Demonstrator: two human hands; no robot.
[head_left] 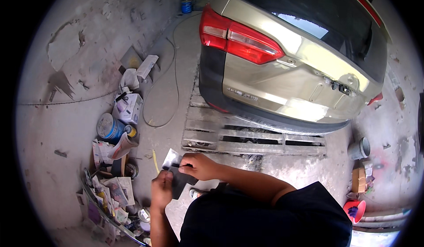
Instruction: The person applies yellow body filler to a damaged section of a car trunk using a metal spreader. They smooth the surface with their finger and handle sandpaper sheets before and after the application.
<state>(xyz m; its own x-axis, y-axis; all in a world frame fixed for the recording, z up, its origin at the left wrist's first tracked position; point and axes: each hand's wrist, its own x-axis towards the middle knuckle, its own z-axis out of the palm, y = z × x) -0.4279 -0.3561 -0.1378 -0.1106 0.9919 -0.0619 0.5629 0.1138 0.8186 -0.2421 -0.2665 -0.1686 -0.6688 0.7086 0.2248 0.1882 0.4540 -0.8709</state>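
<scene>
In front of my body, my left hand is closed with its thumb on a thin dark flat plate, which looks like a putty scraper. Above it a shiny metal blade catches the light; I cannot tell whether the two are one piece. My right hand pinches at the plate's upper right side, fingers bent over it. Ahead stands the rear of a beige car, with pale smooth patches on its tailgate and a red tail light.
Below the bumper lies a slatted floor grate. Along the left wall are a blue bucket, a white box and piled paper. A hose loops over the floor. At right stand a grey bucket and a red basin.
</scene>
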